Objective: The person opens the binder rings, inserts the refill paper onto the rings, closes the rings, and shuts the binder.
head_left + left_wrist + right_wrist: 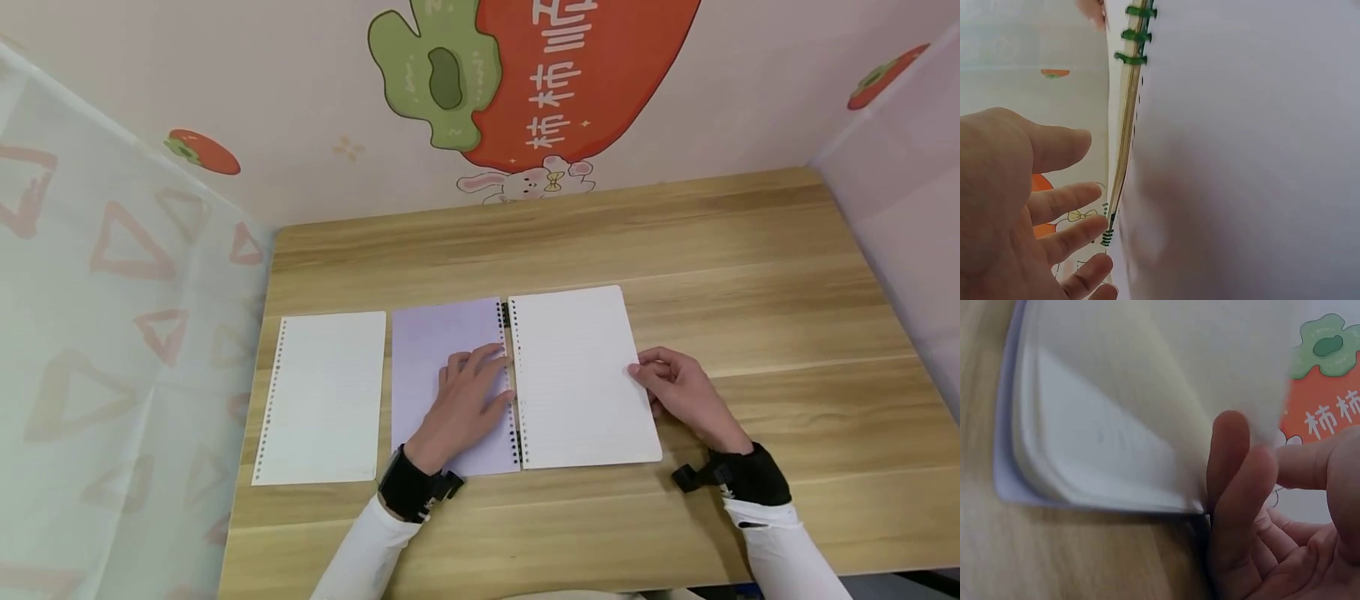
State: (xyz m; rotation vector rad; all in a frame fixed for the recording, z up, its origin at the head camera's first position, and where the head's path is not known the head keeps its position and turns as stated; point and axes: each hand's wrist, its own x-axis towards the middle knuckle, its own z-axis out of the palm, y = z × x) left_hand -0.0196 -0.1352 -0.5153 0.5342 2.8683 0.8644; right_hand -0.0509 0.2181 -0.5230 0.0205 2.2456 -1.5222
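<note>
A loose-leaf notebook lies open, its lavender cover point(423, 342) on the left and its white lined pages point(573, 383) on the right. Across the cover rests my left hand point(465, 400), fingers spread and fingertips by the punched holes at the spine; it holds nothing. Green binder rings point(1134, 35) show beside it in the left wrist view. At the right edge of the pages, my right hand point(684, 396) pinches a page between thumb and fingers. In the right wrist view that page point(1229, 356) is lifted and bent above the stack, partly blurred.
A white punched sheet point(326, 396) lies left of the notebook, its holes along the left side. The wooden table point(787, 333) meets a printed back wall point(300, 108) and pale side panels. Black straps with small cameras sit on both wrists.
</note>
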